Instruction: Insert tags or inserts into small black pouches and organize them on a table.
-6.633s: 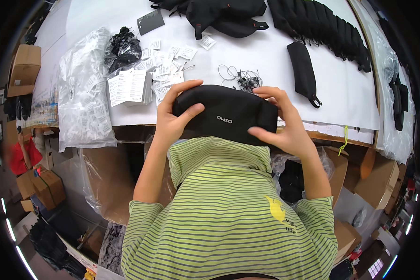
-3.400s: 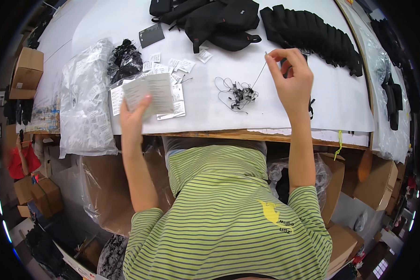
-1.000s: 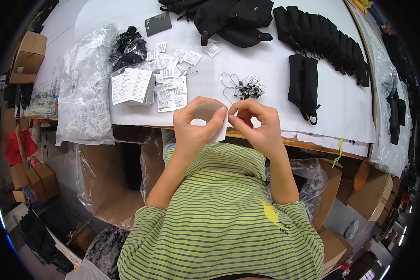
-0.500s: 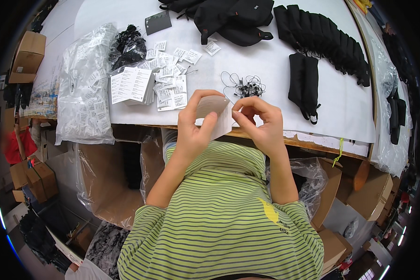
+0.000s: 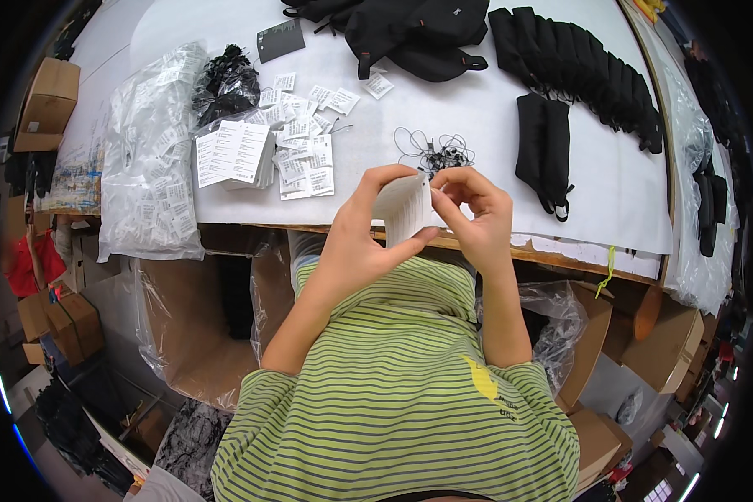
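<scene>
My left hand (image 5: pixel 368 222) grips a white folded paper tag (image 5: pixel 407 211) above the front edge of the table. The tag stands on edge, bent open, with print on its face. At its upper right corner, my right hand (image 5: pixel 474 213) is closed in a pinch of thumb and forefinger; whatever lies between those fingertips is too small to make out. Just beyond both hands, a tangle of black loop strings (image 5: pixel 445 153) rests on the white tabletop (image 5: pixel 376 117).
Left of my hands are a stack of printed tags (image 5: pixel 236 155), loose white labels (image 5: pixel 305 167), a clear bag of labels (image 5: pixel 155 159) and bundled black strings (image 5: pixel 226 88). A black bag (image 5: pixel 418 38) lies behind; black pouches (image 5: pixel 544 151) line the right. Open cartons (image 5: pixel 188 326) stand below.
The tag has turned and come up to the right, opening wider. My left thumb has shifted across its lower edge, and the right fingertips now meet its corner.
</scene>
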Demonstrator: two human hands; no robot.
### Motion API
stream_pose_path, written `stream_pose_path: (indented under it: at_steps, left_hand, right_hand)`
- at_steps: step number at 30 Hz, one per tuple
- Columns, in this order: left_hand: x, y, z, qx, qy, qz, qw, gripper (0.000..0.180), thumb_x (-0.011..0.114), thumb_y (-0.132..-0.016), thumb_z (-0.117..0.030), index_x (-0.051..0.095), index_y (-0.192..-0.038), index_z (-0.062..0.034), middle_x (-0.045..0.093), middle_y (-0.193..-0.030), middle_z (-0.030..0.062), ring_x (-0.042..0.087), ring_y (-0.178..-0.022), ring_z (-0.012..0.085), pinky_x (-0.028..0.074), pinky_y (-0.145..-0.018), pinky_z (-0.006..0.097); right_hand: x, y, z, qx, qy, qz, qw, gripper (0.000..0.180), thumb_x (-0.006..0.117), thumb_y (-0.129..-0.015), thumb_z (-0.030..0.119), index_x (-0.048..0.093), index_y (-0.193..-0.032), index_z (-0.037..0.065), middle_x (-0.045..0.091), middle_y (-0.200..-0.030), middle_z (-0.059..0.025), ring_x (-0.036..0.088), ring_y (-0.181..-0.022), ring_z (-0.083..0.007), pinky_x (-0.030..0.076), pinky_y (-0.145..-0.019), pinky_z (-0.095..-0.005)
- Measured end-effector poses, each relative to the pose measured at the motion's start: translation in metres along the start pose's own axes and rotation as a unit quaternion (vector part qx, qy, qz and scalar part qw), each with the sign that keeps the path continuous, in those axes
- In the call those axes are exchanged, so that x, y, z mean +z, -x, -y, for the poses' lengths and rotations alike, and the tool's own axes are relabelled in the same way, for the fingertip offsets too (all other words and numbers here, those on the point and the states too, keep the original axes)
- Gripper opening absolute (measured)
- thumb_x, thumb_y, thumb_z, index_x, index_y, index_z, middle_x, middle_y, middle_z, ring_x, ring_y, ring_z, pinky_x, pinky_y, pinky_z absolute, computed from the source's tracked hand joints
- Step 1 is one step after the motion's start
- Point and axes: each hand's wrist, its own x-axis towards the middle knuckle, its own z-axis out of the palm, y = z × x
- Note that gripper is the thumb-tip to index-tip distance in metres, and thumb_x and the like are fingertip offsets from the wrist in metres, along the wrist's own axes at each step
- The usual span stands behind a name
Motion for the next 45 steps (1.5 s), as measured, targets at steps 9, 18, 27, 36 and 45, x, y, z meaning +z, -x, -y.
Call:
stream_pose_path:
  at_steps: [9,18,27,36,45]
  left_hand:
    - [0.002,-0.004,0.011,0.112,0.012,-0.026,0.993,0.041,0.073,-0.071,-0.003,0.059,-0.109,-0.0052,0.060,-0.105,0.0077,0.060,-0.094,0.0224,0.049,-0.079,0.030]
    - [-0.006,0.001,0.005,0.094,0.015,-0.059,0.994,0.032,0.066,-0.074,0.006,0.070,-0.103,-0.0084,0.062,-0.099,0.0077,0.059,-0.088,0.0167,0.049,-0.073,0.027]
    - [-0.018,-0.003,0.028,0.105,0.312,-0.092,0.940,0.016,0.041,-0.090,-0.008,0.053,-0.086,0.0018,0.054,-0.104,0.0178,0.057,-0.097,0.0228,0.042,-0.093,0.038]
    - [-0.023,-0.003,0.044,0.078,0.196,-0.001,0.978,0.026,0.039,-0.099,-0.016,0.053,-0.085,-0.0001,0.054,-0.100,0.0103,0.052,-0.091,0.0162,0.041,-0.086,0.029]
    - [-0.019,-0.005,0.021,-0.051,0.249,0.094,0.963,0.015,0.064,-0.085,-0.008,0.062,-0.097,0.0007,0.061,-0.090,0.0038,0.057,-0.081,0.0077,0.045,-0.073,0.022]
  right_hand:
    - [0.001,0.002,0.006,-0.010,-0.004,-0.019,1.000,0.006,0.067,-0.079,0.003,0.063,-0.083,0.003,0.053,-0.061,0.0040,0.043,-0.052,-0.0016,0.032,-0.049,-0.0171]
    - [0.007,0.004,0.013,-0.035,0.002,-0.051,0.998,0.010,0.072,-0.078,0.005,0.064,-0.084,0.003,0.056,-0.062,0.0022,0.046,-0.052,-0.0027,0.033,-0.049,-0.0172]
    - [-0.008,0.006,0.016,-0.029,0.026,0.007,0.999,0.011,0.068,-0.077,-0.005,0.062,-0.086,-0.002,0.062,-0.077,-0.0020,0.051,-0.063,-0.0048,0.040,-0.060,-0.0184]
    - [-0.012,0.009,0.017,-0.019,0.050,0.068,0.996,0.010,0.070,-0.074,-0.003,0.064,-0.081,-0.001,0.064,-0.072,-0.0028,0.053,-0.060,-0.0056,0.041,-0.057,-0.0186]
    - [-0.010,0.008,0.016,-0.055,0.037,0.086,0.994,0.009,0.072,-0.074,0.002,0.066,-0.080,0.001,0.063,-0.067,-0.0020,0.054,-0.053,-0.0050,0.042,-0.051,-0.0184]
